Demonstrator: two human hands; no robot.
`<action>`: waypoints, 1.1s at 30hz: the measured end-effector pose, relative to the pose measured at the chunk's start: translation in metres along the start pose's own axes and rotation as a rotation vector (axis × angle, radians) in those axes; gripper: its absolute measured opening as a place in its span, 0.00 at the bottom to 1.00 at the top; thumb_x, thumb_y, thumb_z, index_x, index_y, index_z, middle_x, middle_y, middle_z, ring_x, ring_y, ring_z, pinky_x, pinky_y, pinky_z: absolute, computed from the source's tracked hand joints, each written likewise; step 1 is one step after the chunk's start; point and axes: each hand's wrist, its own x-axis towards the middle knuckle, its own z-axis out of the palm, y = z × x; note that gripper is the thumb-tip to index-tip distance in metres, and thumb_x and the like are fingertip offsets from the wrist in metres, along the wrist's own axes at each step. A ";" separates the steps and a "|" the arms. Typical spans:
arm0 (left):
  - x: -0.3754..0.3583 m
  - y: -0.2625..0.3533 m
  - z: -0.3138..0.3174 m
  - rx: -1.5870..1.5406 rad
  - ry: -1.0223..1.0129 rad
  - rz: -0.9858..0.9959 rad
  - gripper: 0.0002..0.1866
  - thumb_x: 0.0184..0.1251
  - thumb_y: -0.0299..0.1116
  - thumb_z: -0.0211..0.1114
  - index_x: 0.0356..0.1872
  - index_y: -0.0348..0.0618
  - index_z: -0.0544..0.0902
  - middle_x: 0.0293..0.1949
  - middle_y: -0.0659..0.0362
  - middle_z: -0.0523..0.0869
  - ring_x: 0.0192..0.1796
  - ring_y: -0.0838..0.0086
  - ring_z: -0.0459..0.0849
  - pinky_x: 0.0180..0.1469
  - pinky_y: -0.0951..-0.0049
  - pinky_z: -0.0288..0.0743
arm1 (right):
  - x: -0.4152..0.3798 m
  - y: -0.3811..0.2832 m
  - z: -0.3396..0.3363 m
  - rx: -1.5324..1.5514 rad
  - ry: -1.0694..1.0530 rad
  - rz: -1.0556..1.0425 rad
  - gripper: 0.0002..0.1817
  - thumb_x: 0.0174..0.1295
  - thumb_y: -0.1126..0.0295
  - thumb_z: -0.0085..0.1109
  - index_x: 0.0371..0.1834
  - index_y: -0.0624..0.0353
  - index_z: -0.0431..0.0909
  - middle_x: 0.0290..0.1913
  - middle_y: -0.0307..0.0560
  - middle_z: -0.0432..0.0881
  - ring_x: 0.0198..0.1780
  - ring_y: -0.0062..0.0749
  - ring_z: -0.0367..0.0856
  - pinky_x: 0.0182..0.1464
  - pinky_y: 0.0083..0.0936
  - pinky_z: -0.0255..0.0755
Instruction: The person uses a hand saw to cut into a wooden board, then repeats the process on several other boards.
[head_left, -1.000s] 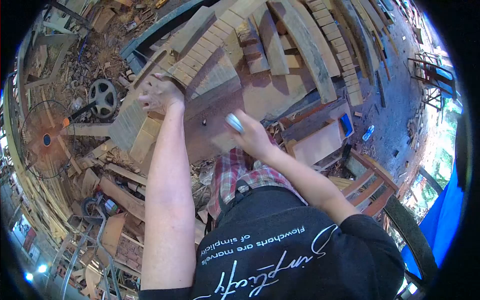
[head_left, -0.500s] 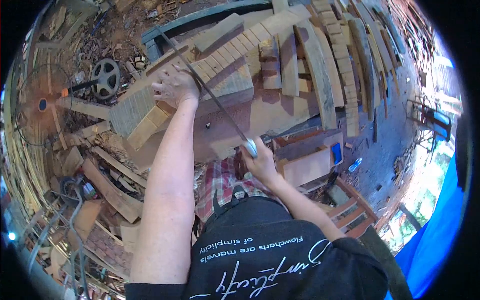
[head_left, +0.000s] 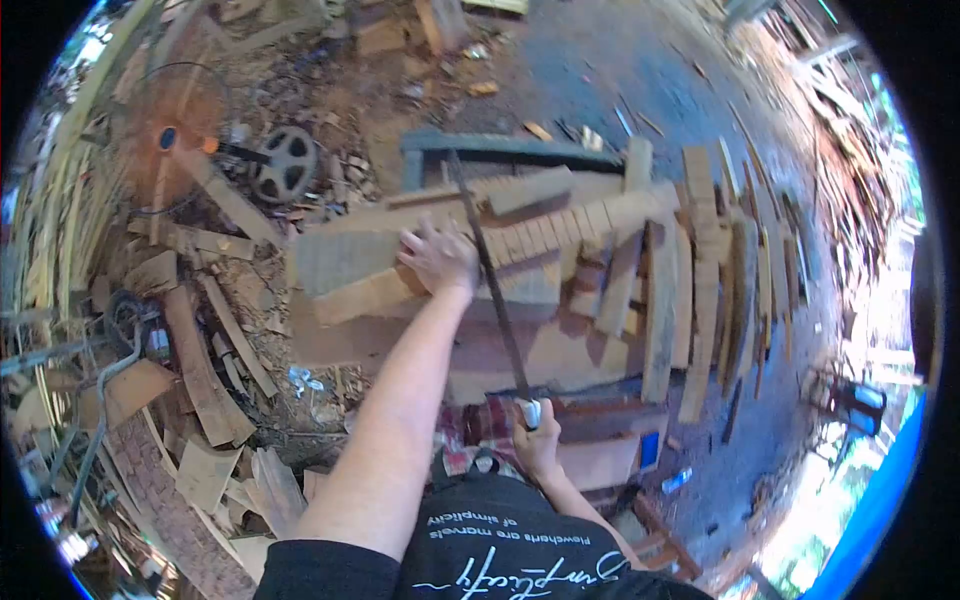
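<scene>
My right hand (head_left: 538, 437) is wrapped round the pale handle of a handsaw (head_left: 498, 305). Its long, narrow blade slants up and away across a curved wooden plank (head_left: 565, 230). A row of evenly spaced crosswise cuts marks the plank to the right of the blade. My left hand (head_left: 440, 258), fingers spread, presses down on the plank just left of the blade. Under the plank lies a thick wooden block (head_left: 345, 262), resting on a broad wooden work surface (head_left: 350, 345).
Several curved planks (head_left: 660, 310) lean side by side on the right. Far left stand a fan (head_left: 168, 138) and a spoked wheel (head_left: 288, 165). Offcuts and scrap litter the ground; a plastic bottle (head_left: 677, 481) lies at lower right.
The camera view has shifted, so the bench now appears lower and further right. The saw stands more upright in view. My left hand stays beside the blade, its fingers more spread.
</scene>
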 end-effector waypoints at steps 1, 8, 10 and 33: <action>0.002 0.000 -0.006 -0.066 -0.110 0.007 0.15 0.67 0.39 0.50 0.46 0.47 0.82 0.58 0.52 0.74 0.58 0.53 0.69 0.60 0.45 0.57 | 0.008 0.002 0.002 -0.009 -0.008 0.013 0.11 0.59 0.72 0.62 0.41 0.62 0.72 0.30 0.59 0.79 0.33 0.55 0.81 0.34 0.37 0.73; 0.001 0.003 0.008 -0.087 -0.032 0.001 0.15 0.59 0.38 0.55 0.44 0.47 0.83 0.57 0.52 0.75 0.59 0.55 0.69 0.56 0.49 0.59 | 0.105 -0.015 0.043 -0.050 0.103 -0.195 0.09 0.62 0.73 0.59 0.38 0.62 0.69 0.26 0.55 0.78 0.27 0.45 0.80 0.31 0.34 0.71; -0.001 0.001 0.006 -0.081 0.062 0.041 0.14 0.63 0.40 0.53 0.43 0.45 0.82 0.52 0.52 0.76 0.55 0.57 0.70 0.54 0.50 0.60 | 0.064 0.003 0.033 -0.027 0.145 -0.226 0.07 0.63 0.73 0.59 0.37 0.62 0.71 0.24 0.47 0.76 0.26 0.32 0.77 0.31 0.31 0.71; 0.008 -0.001 0.000 -0.122 -0.092 0.056 0.14 0.61 0.37 0.51 0.39 0.46 0.84 0.43 0.55 0.84 0.54 0.61 0.74 0.54 0.53 0.58 | 0.109 -0.049 0.030 -0.090 0.027 -0.125 0.10 0.63 0.73 0.58 0.37 0.64 0.66 0.22 0.57 0.75 0.24 0.57 0.78 0.26 0.40 0.68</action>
